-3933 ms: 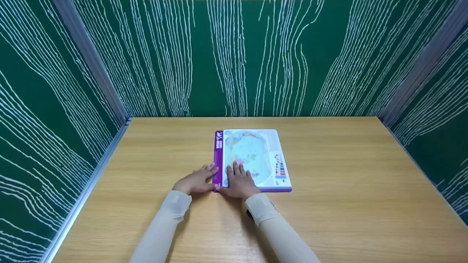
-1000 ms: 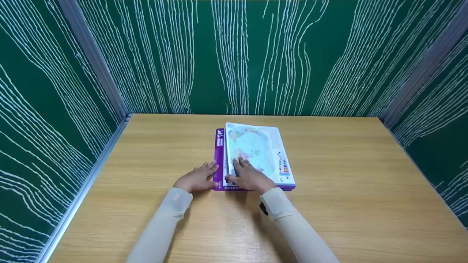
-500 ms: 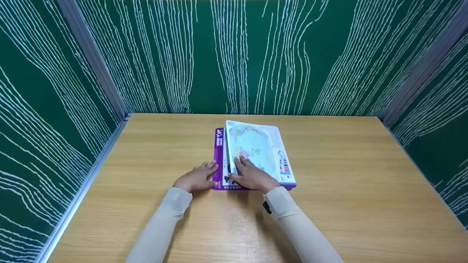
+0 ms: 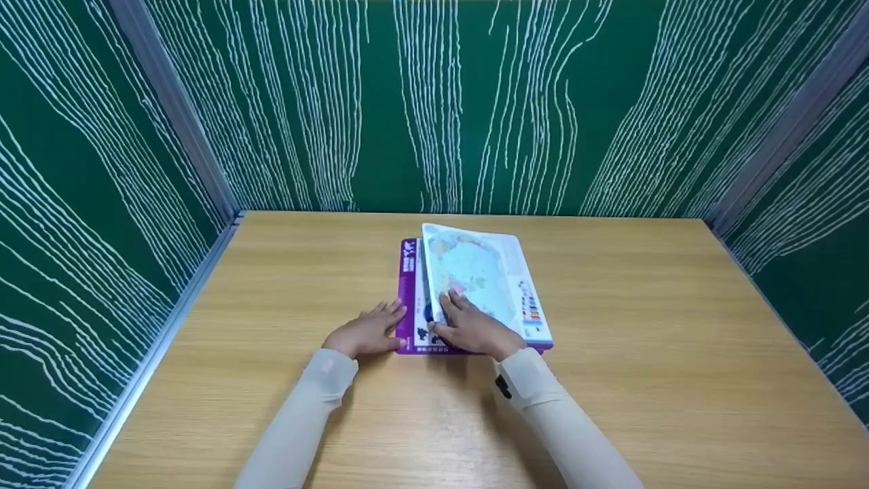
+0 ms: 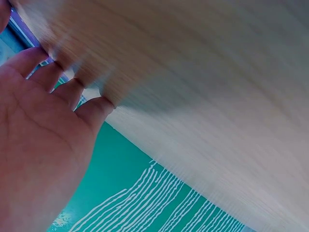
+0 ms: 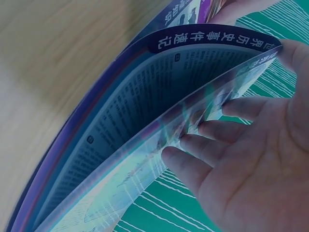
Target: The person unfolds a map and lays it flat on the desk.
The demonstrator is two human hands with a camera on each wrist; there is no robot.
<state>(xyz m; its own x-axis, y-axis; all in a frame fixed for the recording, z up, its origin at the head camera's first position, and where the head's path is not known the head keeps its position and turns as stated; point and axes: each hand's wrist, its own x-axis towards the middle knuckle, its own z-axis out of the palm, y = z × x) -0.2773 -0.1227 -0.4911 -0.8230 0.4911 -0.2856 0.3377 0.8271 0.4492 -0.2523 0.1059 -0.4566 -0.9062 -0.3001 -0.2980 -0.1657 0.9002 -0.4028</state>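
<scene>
A stack of glossy printed sheets lies mid-table. Its top sheet shows a world map point(image 4: 472, 261), and its left side is lifted from the purple-edged sheet point(image 4: 407, 292) below. My right hand point(image 4: 478, 331) holds the map sheet's near-left edge, fingers on the map and thumb at the edge. In the right wrist view, a page with small text point(image 6: 145, 92) shows in the gap under the bent map sheet. My left hand point(image 4: 366, 333) rests flat, fingertips on the purple strip's left edge. The left wrist view shows those fingers point(image 5: 63, 79) spread and nearly straight.
The wooden tabletop point(image 4: 652, 326) surrounds the stack. Green panels with white wavy lines point(image 4: 434, 109) stand behind it and at both sides, joined by grey metal posts point(image 4: 170, 102). A dark band point(image 4: 503, 386) shows at the right cuff.
The map sheet lay flat at first; its left side has risen and shifted right with my right hand, uncovering more of the white sheet below. My left hand has stayed almost still.
</scene>
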